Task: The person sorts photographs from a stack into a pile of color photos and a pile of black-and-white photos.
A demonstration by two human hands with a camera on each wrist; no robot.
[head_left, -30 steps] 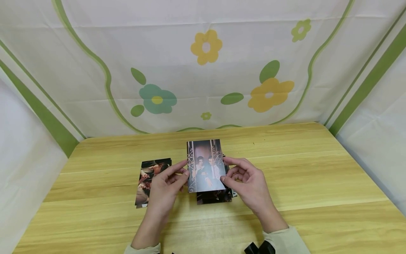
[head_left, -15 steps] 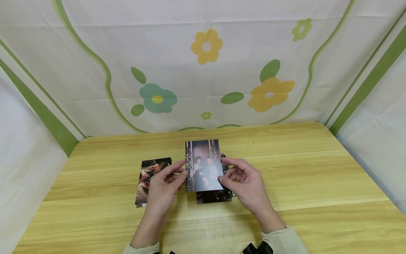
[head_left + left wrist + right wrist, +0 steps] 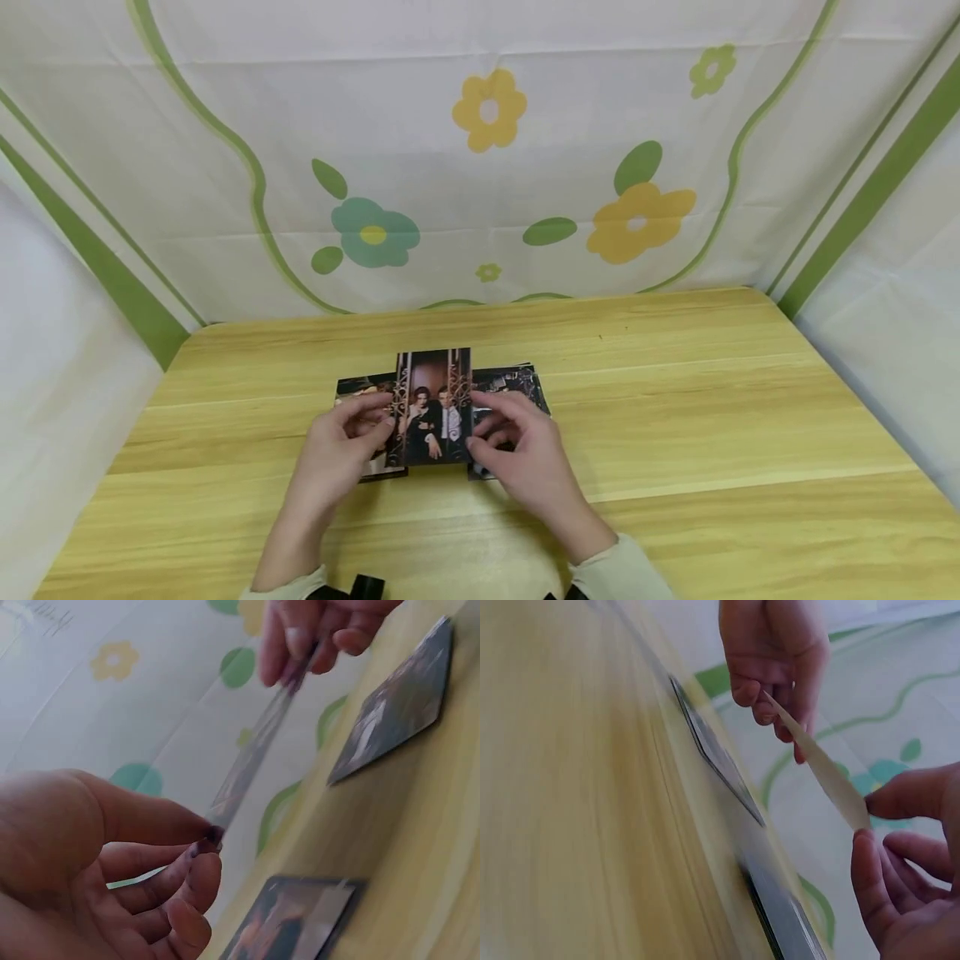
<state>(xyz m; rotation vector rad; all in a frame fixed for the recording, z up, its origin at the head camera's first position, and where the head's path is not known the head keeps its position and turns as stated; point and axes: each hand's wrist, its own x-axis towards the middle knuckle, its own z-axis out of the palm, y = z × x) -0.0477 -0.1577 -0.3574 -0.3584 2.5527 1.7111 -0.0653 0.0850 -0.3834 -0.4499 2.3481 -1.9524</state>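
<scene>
Photo (image 3: 432,408) has moved left; it is held in air, above the gap between left pile (image 3: 366,387) and right pile (image 3: 516,381), long axis pointing forward. Left hand (image 3: 337,446), nearer to left pile, pinches left edge; right hand (image 3: 528,446) pinches right edge.

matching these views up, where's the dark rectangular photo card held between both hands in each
Head: dark rectangular photo card, below and slightly left of centre.
Left wrist: card, nearly edge-on, slanting through the centre.
Right wrist: card, pale side showing, right of centre.
Shared landmark: white cloth backdrop printed with flowers.
</scene>
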